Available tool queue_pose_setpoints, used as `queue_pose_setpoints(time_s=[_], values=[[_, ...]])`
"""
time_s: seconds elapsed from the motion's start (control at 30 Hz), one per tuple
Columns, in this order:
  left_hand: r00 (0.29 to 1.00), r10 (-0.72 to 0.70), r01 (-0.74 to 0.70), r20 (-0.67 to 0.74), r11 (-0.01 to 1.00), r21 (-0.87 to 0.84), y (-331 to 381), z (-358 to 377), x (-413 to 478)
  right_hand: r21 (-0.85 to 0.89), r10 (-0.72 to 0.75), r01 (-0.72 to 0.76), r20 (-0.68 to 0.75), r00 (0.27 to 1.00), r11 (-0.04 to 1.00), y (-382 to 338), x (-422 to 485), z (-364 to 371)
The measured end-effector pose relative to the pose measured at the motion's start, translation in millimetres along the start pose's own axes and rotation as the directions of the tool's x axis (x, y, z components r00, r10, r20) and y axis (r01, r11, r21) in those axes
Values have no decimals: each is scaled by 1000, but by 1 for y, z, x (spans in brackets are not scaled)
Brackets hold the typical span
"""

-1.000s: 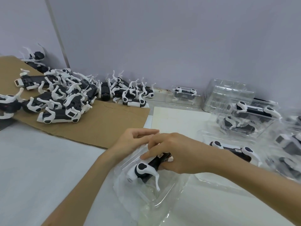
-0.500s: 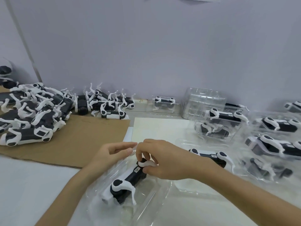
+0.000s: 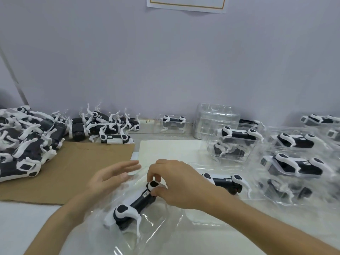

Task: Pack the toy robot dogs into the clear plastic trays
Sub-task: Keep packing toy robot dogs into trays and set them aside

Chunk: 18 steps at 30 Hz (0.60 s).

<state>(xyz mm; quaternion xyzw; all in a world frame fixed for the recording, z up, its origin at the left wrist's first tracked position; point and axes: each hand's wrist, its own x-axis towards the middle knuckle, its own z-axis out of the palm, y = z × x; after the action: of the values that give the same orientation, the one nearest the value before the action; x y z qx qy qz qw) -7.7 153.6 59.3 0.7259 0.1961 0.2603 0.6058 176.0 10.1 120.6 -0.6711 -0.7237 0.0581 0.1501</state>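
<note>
Nearest, on the desk (image 3: pixel 22 223), a toy robot dog (image 3: pixel 136 205) lies in a clear tray (image 3: pixel 165 229), its body slanted and its front end toward the person. The right hand (image 3: pixel 180 186) pinches the white hip joint at the dog's far end with thumb and fingertips. The left hand (image 3: pixel 108 179), whose fingers were bent at the tray's edge half a second ago, is now flat and wide beside the tray and holds nothing. I judge the dog is almost seated. Just behind lies a packed dog (image 3: pixel 222 181), and further right more filled trays (image 3: pixel 237 142). Far left, on brown cardboard (image 3: pixel 82 162), the unpacked pile (image 3: pixel 33 137) waits. A stack of empty trays (image 3: pixel 217 116) stands by the wall.
</note>
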Motion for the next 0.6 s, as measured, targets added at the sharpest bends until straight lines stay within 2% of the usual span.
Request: queue_pose_setpoints(time_s=[0.07,0.13,0.23,0.33,0.4,0.47,0.6], values=[[989,65,-62,-130,998,25,12,-5,-5,25,51,-49,-64,997,998,4,3,-3],[946,117,-99,-302,992,74,18,-10,-9,39,110,-106,-130,985,994,10,9,-7],[892,41,13,-450,993,118,19,-6,-7,98,214,-198,-205,955,975,21,21,-9],[875,-107,156,-473,986,66,13,8,-5,173,282,-247,-227,932,953,29,29,-1],[869,-165,173,-466,985,-26,11,14,-5,201,299,-257,-220,928,945,31,31,7],[869,-207,189,-449,978,-85,10,15,-5,176,302,-267,-211,930,947,32,33,13],[880,-263,260,-396,964,-64,6,12,-4,59,271,-265,-208,940,963,31,36,19]])
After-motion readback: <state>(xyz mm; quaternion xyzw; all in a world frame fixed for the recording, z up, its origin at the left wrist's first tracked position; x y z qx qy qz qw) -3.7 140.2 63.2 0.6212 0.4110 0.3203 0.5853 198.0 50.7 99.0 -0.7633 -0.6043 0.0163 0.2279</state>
